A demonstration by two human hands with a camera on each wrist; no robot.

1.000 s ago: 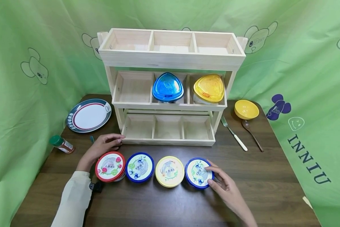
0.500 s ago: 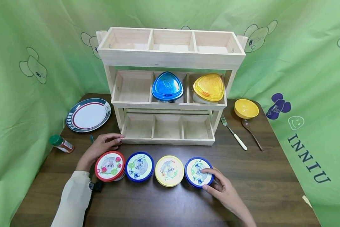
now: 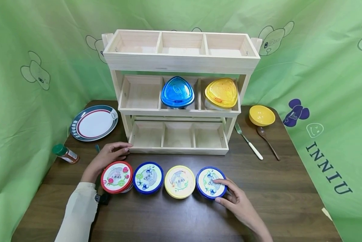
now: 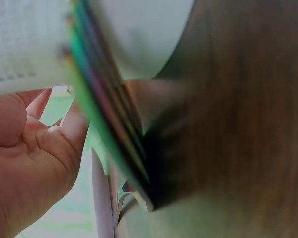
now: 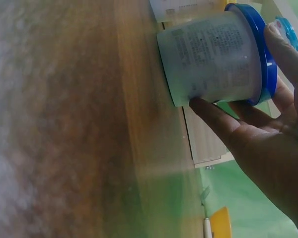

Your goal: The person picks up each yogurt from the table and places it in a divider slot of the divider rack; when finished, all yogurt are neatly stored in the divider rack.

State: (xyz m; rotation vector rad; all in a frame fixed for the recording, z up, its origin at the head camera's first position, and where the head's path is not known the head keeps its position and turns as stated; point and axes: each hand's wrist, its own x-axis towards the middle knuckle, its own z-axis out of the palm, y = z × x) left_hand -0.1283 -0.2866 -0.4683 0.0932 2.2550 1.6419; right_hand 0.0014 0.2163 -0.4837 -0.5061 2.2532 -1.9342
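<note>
My right hand (image 3: pixel 238 203) is at the rightmost tub (image 3: pixel 211 183), a round one with a blue lid and a blueberry label. One finger lies on its lid; the right wrist view shows other fingers curled round its side and the tub standing on the table. Left of it, in a row, are a yellow-lidded tub (image 3: pixel 180 182), another blue-lidded tub (image 3: pixel 148 178) and a red-lidded tub (image 3: pixel 117 177). Beyond the red lid, my left hand (image 3: pixel 109 156) rests loosely with its fingertips at the front left corner of the wooden shelf (image 3: pixel 179 151), holding nothing.
Blue-lidded (image 3: pixel 178 92) and yellow-lidded (image 3: pixel 221 93) containers sit in the shelf's middle tier. A plate (image 3: pixel 94 123) and a green-capped jar (image 3: pixel 65 153) are on the left. A yellow bowl (image 3: pixel 262 116), wooden spoon (image 3: pixel 268 144) and fork (image 3: pixel 249 142) lie on the right.
My right hand has shifted slightly left, its fingers closing in on the rightmost tub, with the index finger further onto the lid. My left hand and the other tubs stay put.
</note>
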